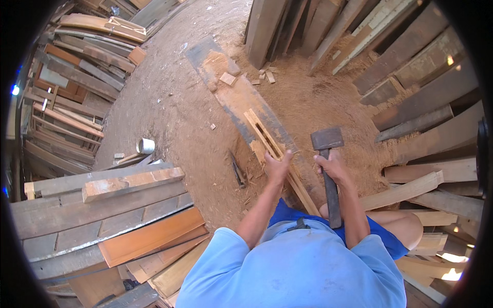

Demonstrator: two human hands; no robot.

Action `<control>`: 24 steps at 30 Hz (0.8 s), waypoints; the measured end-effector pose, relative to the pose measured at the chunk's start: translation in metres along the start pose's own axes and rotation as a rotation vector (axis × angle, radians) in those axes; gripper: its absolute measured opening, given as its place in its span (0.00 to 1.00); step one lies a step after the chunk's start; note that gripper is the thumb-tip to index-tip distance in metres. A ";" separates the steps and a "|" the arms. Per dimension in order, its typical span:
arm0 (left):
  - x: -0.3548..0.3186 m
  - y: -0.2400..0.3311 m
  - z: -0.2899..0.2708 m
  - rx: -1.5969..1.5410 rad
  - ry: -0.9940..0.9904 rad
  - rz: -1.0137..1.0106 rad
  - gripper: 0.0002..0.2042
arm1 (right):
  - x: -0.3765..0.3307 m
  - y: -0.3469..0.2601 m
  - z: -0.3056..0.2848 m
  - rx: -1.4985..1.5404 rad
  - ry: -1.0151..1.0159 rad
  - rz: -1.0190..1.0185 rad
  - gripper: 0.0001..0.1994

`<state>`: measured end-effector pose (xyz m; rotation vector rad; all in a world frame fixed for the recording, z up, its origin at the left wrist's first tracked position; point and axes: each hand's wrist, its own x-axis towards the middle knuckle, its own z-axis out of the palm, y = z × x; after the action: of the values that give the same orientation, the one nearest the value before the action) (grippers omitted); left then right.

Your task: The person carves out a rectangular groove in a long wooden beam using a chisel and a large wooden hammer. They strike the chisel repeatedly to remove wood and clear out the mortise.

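My left hand (277, 168) is closed around a narrow wooden rail (302, 193) with a long dark slot cut in its upper face. The rail lies along a thick, weathered plank (241, 100) on the ground, its near end by my lap. In my right hand (332, 165) is a mallet (327, 138), gripped high on the handle just below its dark, blocky head. The handle's end points back toward my body. What looks like a chisel (237, 172) lies on the ground left of the plank.
Sawdust and small wood offcuts (227, 78) lie on and around the plank's far part. Upright boards (405, 56) lean along the right. Stacked timber (77, 77) fills the far left, and more planks (149, 236) lie near left. A white pot (146, 146) stands beside them.
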<state>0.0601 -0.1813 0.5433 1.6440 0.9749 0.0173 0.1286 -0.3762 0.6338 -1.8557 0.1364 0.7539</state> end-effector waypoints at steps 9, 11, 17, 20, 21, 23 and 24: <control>-0.009 0.007 0.016 0.078 0.127 0.115 0.47 | 0.044 0.071 0.018 -0.181 -0.125 0.081 0.15; -0.015 0.002 0.018 0.074 0.118 0.096 0.47 | 0.058 0.082 0.020 -0.232 -0.164 0.013 0.15; -0.013 0.010 0.018 0.182 0.149 0.066 0.46 | 0.084 0.067 0.029 -0.250 -0.184 -0.033 0.15; -0.016 -0.009 0.018 0.113 0.119 0.074 0.46 | 0.080 0.059 0.032 -0.328 -0.125 -0.073 0.16; -0.013 0.002 0.019 0.151 0.099 0.020 0.46 | 0.078 0.052 0.033 -0.315 -0.124 -0.058 0.16; -0.010 -0.002 0.021 0.177 0.113 0.032 0.45 | 0.067 0.041 0.032 -0.287 -0.119 -0.030 0.17; -0.004 -0.016 0.023 0.166 0.152 0.105 0.45 | 0.061 0.031 0.037 -0.258 -0.132 -0.039 0.17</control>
<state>0.0589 -0.2025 0.5244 1.8669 1.0257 0.1377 0.1474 -0.3418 0.5668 -2.0370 -0.0856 0.8983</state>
